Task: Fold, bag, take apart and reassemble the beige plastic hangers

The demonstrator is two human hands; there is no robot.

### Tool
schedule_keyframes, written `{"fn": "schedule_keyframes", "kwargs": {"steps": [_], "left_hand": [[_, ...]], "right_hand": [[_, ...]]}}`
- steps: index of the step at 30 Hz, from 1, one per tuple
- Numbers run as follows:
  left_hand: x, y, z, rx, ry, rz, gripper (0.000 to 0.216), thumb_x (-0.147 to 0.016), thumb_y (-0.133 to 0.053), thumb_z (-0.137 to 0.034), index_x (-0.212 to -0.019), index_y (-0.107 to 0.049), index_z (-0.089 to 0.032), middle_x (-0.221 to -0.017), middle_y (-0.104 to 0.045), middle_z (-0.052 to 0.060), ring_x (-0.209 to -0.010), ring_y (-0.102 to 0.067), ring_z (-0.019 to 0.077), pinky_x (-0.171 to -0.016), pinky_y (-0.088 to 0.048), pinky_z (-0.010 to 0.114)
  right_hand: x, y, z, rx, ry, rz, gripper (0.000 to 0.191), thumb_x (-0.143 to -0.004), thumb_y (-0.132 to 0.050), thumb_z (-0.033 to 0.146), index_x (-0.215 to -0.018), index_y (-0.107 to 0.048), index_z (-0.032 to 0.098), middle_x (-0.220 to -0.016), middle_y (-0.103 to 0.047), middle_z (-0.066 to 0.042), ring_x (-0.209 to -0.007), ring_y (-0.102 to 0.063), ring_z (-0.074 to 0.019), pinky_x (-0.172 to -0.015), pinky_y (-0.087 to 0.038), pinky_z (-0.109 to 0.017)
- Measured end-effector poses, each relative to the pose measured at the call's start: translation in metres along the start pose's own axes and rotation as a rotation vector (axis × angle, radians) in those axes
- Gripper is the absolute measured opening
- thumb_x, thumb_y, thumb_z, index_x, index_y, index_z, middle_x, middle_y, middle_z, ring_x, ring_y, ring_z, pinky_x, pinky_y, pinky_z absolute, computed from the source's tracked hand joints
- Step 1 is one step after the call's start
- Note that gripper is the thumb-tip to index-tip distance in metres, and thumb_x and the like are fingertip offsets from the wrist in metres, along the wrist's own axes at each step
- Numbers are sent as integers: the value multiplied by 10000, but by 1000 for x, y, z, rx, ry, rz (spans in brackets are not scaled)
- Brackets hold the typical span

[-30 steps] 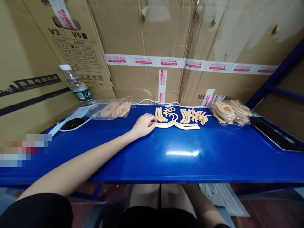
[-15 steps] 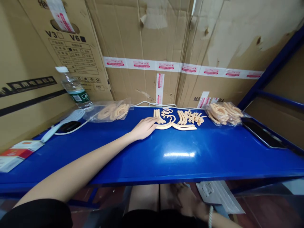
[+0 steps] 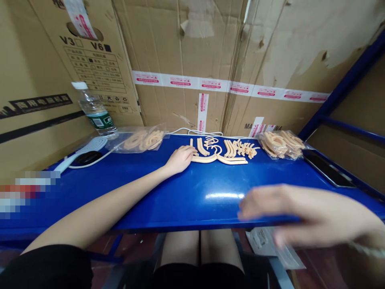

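My left hand (image 3: 179, 159) rests on the blue table with its fingers closed over the lower end of a curved wooden strip (image 3: 191, 142). Just right of it stand more curved wooden strips (image 3: 203, 147) and small curled wooden pieces (image 3: 211, 141). Two long curved pieces (image 3: 232, 161) lie along the front of the group. Farther right are another set of strips (image 3: 230, 148) and several small branching pieces (image 3: 247, 149). Blurred by motion, my right hand (image 3: 296, 214) hovers over the table's front edge, thumb apart from the fingers, with nothing visible in it.
Plastic bags of wooden parts lie at the back left (image 3: 144, 140) and back right (image 3: 281, 143). A phone (image 3: 328, 168) is at the right. A water bottle (image 3: 96, 112), hairbrush (image 3: 87, 150) and black mouse (image 3: 88, 158) stand left. A cardboard wall (image 3: 180, 52) closes the back.
My left hand has shifted slightly left, and one strip now stands apart from its group. My right hand has risen from my lap to above the table's front edge.
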State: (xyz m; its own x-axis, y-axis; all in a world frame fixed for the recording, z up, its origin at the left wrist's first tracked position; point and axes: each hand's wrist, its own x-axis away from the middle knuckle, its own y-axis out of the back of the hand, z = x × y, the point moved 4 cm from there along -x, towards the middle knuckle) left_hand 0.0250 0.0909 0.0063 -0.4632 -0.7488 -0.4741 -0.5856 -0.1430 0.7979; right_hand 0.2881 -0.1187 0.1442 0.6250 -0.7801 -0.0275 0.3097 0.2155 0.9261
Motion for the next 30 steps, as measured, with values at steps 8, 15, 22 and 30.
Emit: {"fn": "schedule_keyframes", "kwargs": {"steps": [8, 15, 22, 30], "left_hand": [[-2, 3, 11, 19, 68, -45, 481, -771, -398, 61, -1007, -743, -177, -1128, -736, 66, -1130, -644, 241, -1056, -488, 418], [-5, 6, 17, 6, 74, -38, 410, -831, -469, 40, -1012, -756, -189, -1138, -725, 70, -1102, -642, 252, -1029, -488, 417], [-7, 9, 21, 3, 62, -50, 225, -908, -560, -76, -905, -749, -197, -1046, -713, 75, -1026, -624, 262, -993, -479, 438], [-4, 28, 6, 55, 39, -231, 233, -973, -465, -99, -1004, -675, -196, -1125, -660, 75, -1063, -626, 224, -973, -503, 375]], "right_hand": [[-201, 25, -100, 446, -154, -203, 287, -913, -558, 123, -1084, -788, 114, -1035, -784, -125, -937, -724, -228, -855, -520, -297], [-268, -5, -139, 499, -155, -75, 412, -838, -596, 27, -1189, -772, 154, -1112, -771, -154, -1028, -709, -279, -805, -508, -298], [-285, -26, -150, 434, -76, -38, 262, -820, -670, 49, -1007, -815, 162, -1033, -781, -126, -934, -706, -252, -768, -476, -280], [-259, -5, -153, 193, 18, -462, 192, -898, -593, 151, -947, -777, 128, -905, -706, -108, -817, -626, -208, -755, -442, -292]]}}
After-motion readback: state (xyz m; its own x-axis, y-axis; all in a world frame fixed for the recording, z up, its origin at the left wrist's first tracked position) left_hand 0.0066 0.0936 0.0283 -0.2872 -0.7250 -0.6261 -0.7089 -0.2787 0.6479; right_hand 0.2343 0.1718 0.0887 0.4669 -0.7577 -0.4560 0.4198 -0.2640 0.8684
